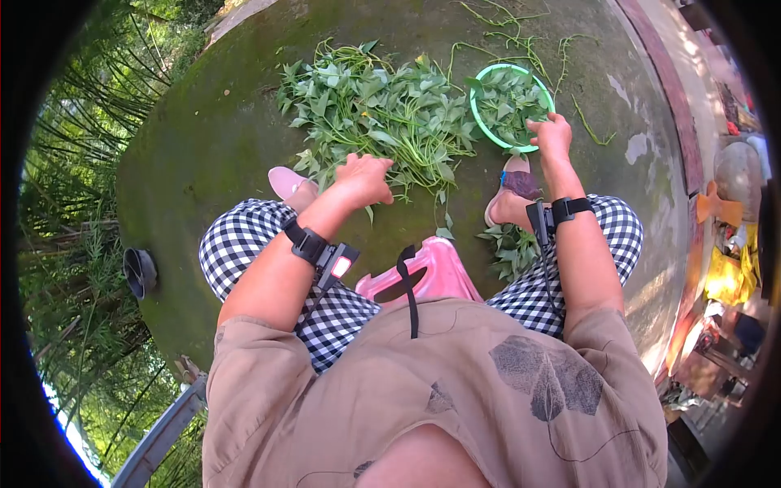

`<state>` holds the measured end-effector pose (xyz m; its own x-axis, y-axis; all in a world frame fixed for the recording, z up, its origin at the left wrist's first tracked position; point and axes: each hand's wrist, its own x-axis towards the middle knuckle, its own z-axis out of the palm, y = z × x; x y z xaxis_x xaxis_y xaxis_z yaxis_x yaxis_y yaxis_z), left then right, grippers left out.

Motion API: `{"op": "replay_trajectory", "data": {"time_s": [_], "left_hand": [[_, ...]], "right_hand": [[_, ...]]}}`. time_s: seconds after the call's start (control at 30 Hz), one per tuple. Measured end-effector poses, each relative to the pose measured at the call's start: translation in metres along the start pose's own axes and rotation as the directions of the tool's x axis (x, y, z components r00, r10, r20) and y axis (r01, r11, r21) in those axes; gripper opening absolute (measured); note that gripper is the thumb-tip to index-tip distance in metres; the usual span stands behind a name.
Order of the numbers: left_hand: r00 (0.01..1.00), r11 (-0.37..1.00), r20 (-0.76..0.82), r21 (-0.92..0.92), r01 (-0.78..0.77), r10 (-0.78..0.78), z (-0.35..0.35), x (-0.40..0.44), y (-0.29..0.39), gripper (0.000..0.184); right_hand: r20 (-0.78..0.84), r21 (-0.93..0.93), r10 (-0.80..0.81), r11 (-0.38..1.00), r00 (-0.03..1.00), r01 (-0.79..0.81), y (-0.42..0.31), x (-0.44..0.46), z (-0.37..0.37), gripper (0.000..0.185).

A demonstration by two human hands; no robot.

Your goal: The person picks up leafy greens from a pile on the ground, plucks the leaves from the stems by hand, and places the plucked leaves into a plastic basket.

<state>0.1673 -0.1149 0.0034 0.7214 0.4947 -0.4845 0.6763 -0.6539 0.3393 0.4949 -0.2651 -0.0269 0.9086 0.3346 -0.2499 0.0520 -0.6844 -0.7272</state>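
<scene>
A large heap of leafy green stems (382,114) lies on the mossy ground in front of me. My left hand (364,178) is over the near edge of this heap, its thumb and fingers apart, and I see nothing held in it. Further right, a round basket (479,122) with a light green rim contains loose picked leaves (511,99). My right hand (553,137) hangs at the basket's right rim, fingers loosely bent and apart, with nothing visible between them. Whether it touches the rim I cannot tell.
Stripped stems (521,37) lie scattered beyond the basket. More leaves (514,250) are by my right leg. A pink plastic stool (447,268) shows between my knees. A dark bucket (140,272) stands at the left edge, and a yellow bag (726,276) is among clutter on the right.
</scene>
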Motion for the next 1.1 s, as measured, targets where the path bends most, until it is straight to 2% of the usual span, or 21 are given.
{"op": "replay_trajectory", "data": {"time_s": [0.07,0.13,0.23,0.27,0.33,0.4,0.5,0.6,0.67,0.8,0.83,0.87,0.93,0.97,1.0,1.07,1.1], "left_hand": [[0.976,0.989,0.183,0.109,0.102,-0.121,-0.014,-0.005,0.004,0.032],[0.978,0.986,0.135,0.08,0.149,-0.159,-0.012,-0.006,0.001,0.026],[0.966,0.976,0.139,0.065,0.209,-0.216,-0.011,0.002,-0.004,0.024],[0.986,0.987,0.055,0.042,0.156,-0.158,-0.009,-0.002,-0.006,0.025],[0.991,0.999,-0.121,0.016,0.049,-0.047,-0.005,-0.012,-0.011,0.027],[0.996,0.997,-0.069,0.038,0.064,-0.061,-0.006,-0.011,-0.01,0.027],[0.995,0.996,0.038,0.023,0.089,-0.09,-0.016,-0.007,-0.01,0.025],[0.975,0.986,0.148,0.017,0.163,-0.164,-0.028,0.002,-0.007,0.022],[0.966,0.98,0.164,0.003,0.2,-0.198,-0.033,0.004,-0.006,0.022],[0.982,0.991,-0.145,-0.069,0.112,-0.121,-0.019,0.004,-0.012,0.023],[0.975,0.993,-0.2,-0.087,0.084,-0.099,-0.02,0.004,-0.012,0.023],[0.963,0.993,-0.257,-0.102,0.053,-0.078,-0.022,0.002,-0.013,0.023],[0.957,0.992,-0.267,-0.085,0.097,-0.117,-0.034,0.001,-0.009,0.02],[0.952,0.989,-0.273,-0.081,0.12,-0.138,-0.04,0.0,-0.006,0.018],[0.963,0.982,-0.203,-0.1,0.161,-0.179,-0.045,0.002,-0.004,0.018],[0.965,0.961,-0.061,-0.13,0.246,-0.255,-0.056,0.006,-0.006,0.018],[0.953,0.963,-0.169,-0.148,0.227,-0.251,-0.05,0.007,-0.009,0.015]], "right_hand": [[0.104,0.131,0.1,0.985,0.99,-0.113,0.012,-0.007,0.012,0.041],[0.304,0.141,0.161,0.967,0.939,-0.211,0.011,-0.019,0.034,0.016],[0.448,0.044,0.199,0.969,0.871,-0.244,0.017,-0.034,0.075,0.009],[0.482,-0.019,0.21,0.973,0.851,-0.229,0.021,-0.036,0.087,0.008],[0.497,-0.221,0.181,0.972,0.849,-0.077,0.054,-0.032,0.118,0.008],[0.493,-0.432,0.031,0.876,0.869,0.214,0.068,-0.034,0.128,0.017],[0.486,-0.624,0.031,0.712,0.873,0.322,0.071,-0.035,0.148,0.026],[0.579,-0.686,0.035,0.561,0.814,0.464,0.057,-0.04,0.148,0.031],[0.598,-0.687,0.084,0.566,0.797,0.456,0.066,-0.04,0.156,0.033],[0.663,-0.685,0.134,0.506,0.737,0.524,0.076,-0.034,0.167,0.041],[0.619,-0.655,0.015,0.563,0.786,0.505,0.075,-0.037,0.166,0.037],[0.598,-0.601,-0.009,0.657,0.801,0.456,0.07,-0.034,0.164,0.035],[0.551,-0.457,-0.054,0.815,0.833,0.356,0.063,-0.019,0.163,0.03],[0.494,-0.313,-0.192,0.871,0.848,0.38,0.061,-0.014,0.162,0.023],[0.468,-0.172,-0.214,0.93,0.858,0.326,0.048,-0.016,0.154,0.021],[0.416,-0.149,-0.22,0.941,0.882,0.305,0.024,-0.015,0.143,0.021],[0.408,-0.098,-0.25,0.944,0.878,0.314,0.004,-0.023,0.132,0.021]]}}
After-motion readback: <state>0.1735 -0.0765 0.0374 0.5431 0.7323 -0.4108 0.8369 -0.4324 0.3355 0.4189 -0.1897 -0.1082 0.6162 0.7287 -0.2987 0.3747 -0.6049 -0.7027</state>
